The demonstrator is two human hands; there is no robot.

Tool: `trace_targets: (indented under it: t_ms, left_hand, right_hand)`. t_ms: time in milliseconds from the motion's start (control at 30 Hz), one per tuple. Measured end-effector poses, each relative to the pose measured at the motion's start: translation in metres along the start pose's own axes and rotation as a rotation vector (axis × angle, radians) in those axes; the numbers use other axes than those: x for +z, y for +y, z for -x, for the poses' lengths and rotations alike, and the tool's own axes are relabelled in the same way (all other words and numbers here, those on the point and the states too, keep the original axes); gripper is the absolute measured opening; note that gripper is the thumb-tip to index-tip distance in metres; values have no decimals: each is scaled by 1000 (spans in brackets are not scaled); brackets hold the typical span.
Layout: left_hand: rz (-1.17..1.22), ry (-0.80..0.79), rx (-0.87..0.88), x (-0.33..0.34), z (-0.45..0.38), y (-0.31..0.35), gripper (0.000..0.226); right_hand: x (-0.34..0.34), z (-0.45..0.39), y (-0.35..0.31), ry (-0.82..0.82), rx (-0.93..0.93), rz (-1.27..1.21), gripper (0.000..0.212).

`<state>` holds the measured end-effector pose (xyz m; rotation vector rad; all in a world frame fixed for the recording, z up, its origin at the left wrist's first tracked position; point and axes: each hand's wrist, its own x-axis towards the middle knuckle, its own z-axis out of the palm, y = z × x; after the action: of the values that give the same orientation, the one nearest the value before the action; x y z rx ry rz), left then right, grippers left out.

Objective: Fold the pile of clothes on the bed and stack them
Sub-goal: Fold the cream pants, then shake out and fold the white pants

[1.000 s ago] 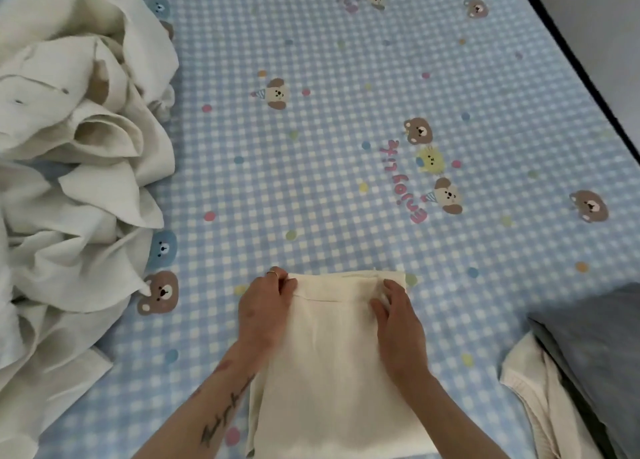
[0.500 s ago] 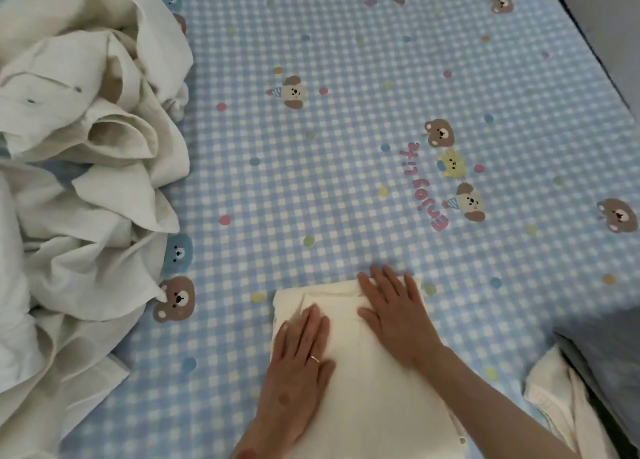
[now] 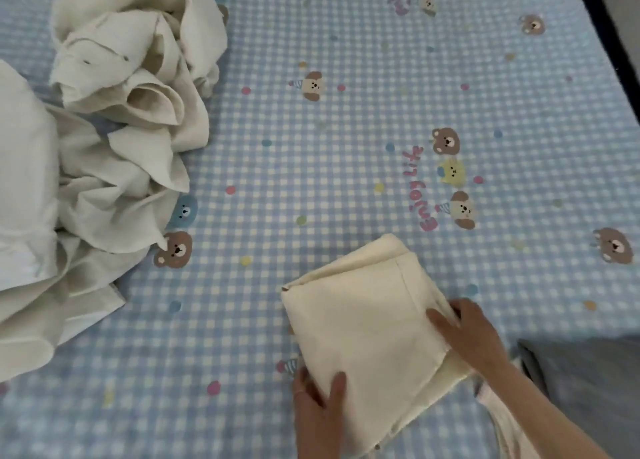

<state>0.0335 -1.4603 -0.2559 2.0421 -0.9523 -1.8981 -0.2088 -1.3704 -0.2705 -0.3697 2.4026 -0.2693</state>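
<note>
A folded cream garment lies on the blue checked bed sheet, turned at an angle near the front. My left hand holds its near left edge, thumb on top of the cloth. My right hand grips its right edge, thumb on top and fingers curled round the side. A pile of crumpled cream clothes fills the left side of the bed, apart from the folded piece.
A grey garment lies at the right front, with a white garment partly under my right forearm. The bed's dark edge runs down the far right. Open sheet lies between the pile and the folded piece.
Both hands lay flat on the folded garment; now they grip its edges, and the garment has turned and shifted to the right.
</note>
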Motion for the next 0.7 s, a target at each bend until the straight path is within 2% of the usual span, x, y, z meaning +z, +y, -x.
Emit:
trace_targets:
  t_ms: [67,133,200,367,500,600,700]
  left_hand:
    - [-101,81,75,19,6,6,65]
    - [-128,184,175,39,10,10,60]
    - [-146,206,266,65,22,19,53]
    - [-181,41,460,180,49,45,44]
    - [-198,-179,510,294,55,59,43]
    - [-373,-302,493,348,50,47,60]
    - [-583,-355,461,356,47,21,76]
  right_hand:
    - [-4,-3,-1,-42,-117,-97,26]
    - [-18,-6,3,47,-245,-152,16]
    - [-45,-12,13,139,-299,-191,15]
    - [-146,-40,80,370,-236,-273,13]
    - [-213,-77,152,533,-103,-329,15]
    - [-229,-107,198,513,16,-333,17]
    - [-218,-127,228,349,119,-294,24]
